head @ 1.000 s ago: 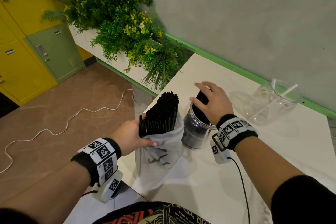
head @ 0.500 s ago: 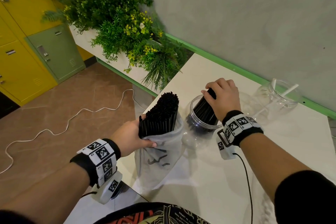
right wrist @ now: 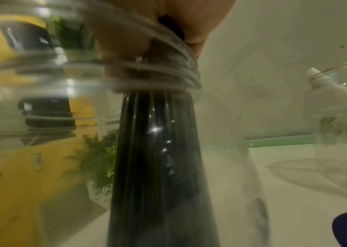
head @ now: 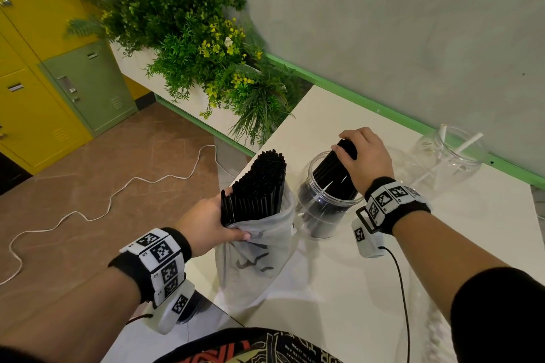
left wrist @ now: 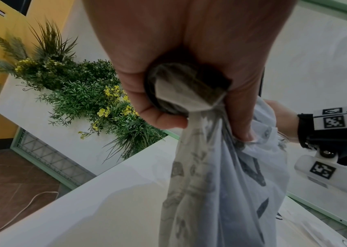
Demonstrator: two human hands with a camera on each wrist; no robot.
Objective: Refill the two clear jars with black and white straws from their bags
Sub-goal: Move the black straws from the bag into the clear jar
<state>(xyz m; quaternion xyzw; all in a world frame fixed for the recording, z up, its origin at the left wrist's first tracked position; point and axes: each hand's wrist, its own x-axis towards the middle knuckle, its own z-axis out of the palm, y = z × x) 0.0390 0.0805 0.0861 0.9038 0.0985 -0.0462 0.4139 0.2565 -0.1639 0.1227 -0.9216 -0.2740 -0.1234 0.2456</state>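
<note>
Black straws (head: 258, 183) are standing bunched in a thin, translucent grey plastic bag (head: 253, 256) at the near left corner of the cream table (head: 339, 289) in the head view, their open round ends fanning out above the bag's mouth. The left hand (head: 206, 224) is wrapping its fingers and thumb around the bag's neck and the bundle inside it. Just to the right, a clear jar (head: 320, 209) with a wide threaded mouth is standing upright, and the right hand (head: 361, 156) is gripping the top of a second bundle of black straws (head: 336, 175) that is leaning into it. Farther right, against the grey wall, another clear jar (head: 448, 156) is holding a few white straws (head: 469, 141). Leafy plants (head: 194, 38) are filling a white planter beyond the table's edge.

From the left wrist, only the underside of the fist (left wrist: 189, 58) is showing, clamped around the bunched, crinkled film (left wrist: 217, 175), whose faint dark print is hanging down in soft folds; the straws themselves are hidden here.

From the right wrist, the glossy ribbed straw bundle (right wrist: 158, 158) is showing through the blurred, curved jar wall (right wrist: 41, 108), with the fingers (right wrist: 193, 20) closing over its top above the threaded rim. The second jar (right wrist: 337, 133) is standing well apart at right, one white straw end inside it.
</note>
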